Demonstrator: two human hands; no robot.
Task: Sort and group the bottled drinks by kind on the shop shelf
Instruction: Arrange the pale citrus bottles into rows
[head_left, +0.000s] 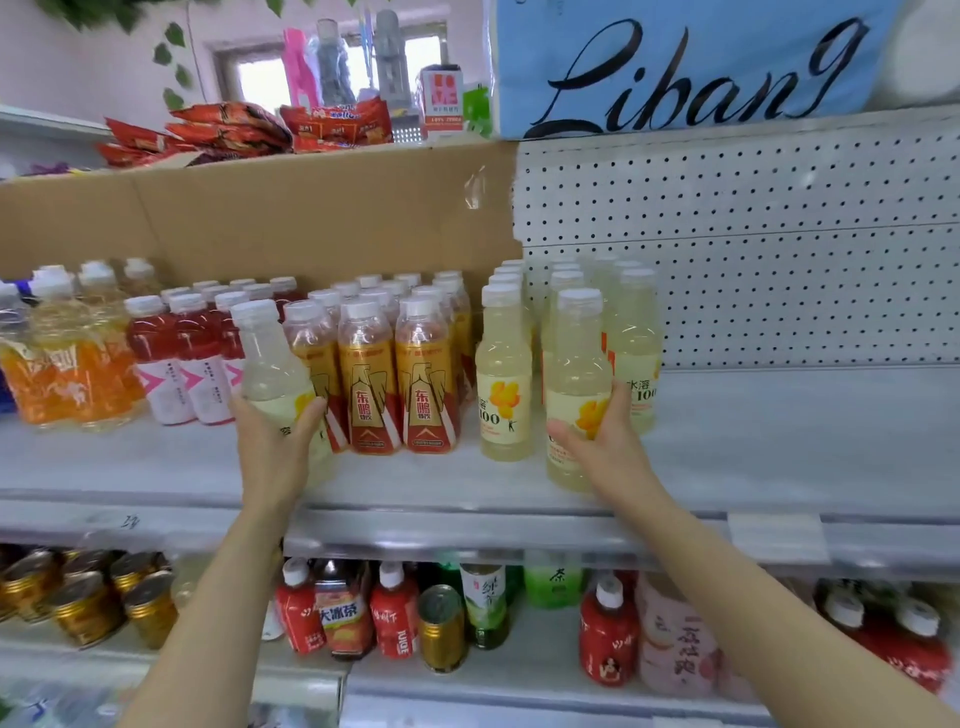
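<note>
Head view: both hands carry pale lemon drinks at the shelf front.
Left hand wraps a stray pale bottle tilted before the red-gold 东鹏 bottles; right hand clasps another lemon bottle just ahead of its "100"-labelled group. Judged next: seat both with that group (labels outward). Beyond, high above the right hand, a blue pack reads "Libang".
</note>
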